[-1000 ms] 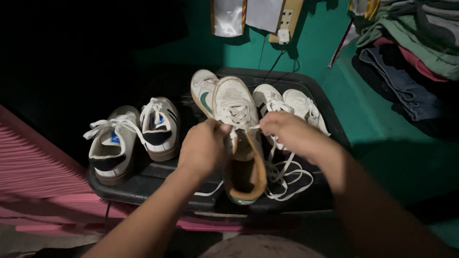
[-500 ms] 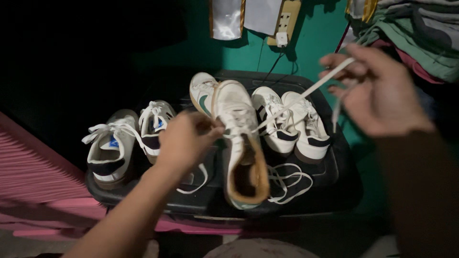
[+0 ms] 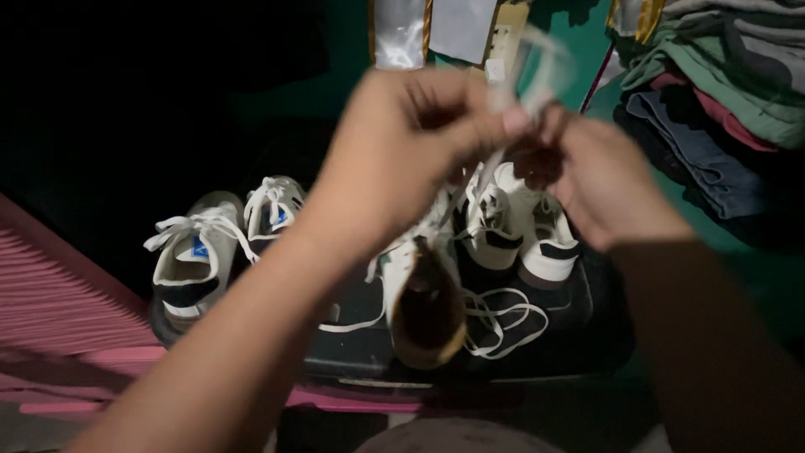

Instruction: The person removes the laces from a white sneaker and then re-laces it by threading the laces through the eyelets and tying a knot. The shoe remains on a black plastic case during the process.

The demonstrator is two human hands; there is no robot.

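My left hand (image 3: 402,151) and my right hand (image 3: 604,180) are raised close together above the shoes, both pinching a white shoelace (image 3: 524,80) that blurs upward between them. Below them a white sneaker with a tan lining (image 3: 423,306) lies on a black tray (image 3: 579,335), its lace trailing up toward my hands. A loose white lace (image 3: 503,323) is coiled on the tray beside it.
A laced pair of white sneakers (image 3: 222,247) sits at the tray's left. Another white pair with dark heels (image 3: 524,235) sits behind my hands. Folded clothes (image 3: 721,101) are piled at the right. A pink slatted surface (image 3: 59,327) runs along the left.
My left hand has risen from the sneaker's side to meet my right hand above the tray. The right hand came back from the far right, and both now hold the lace.
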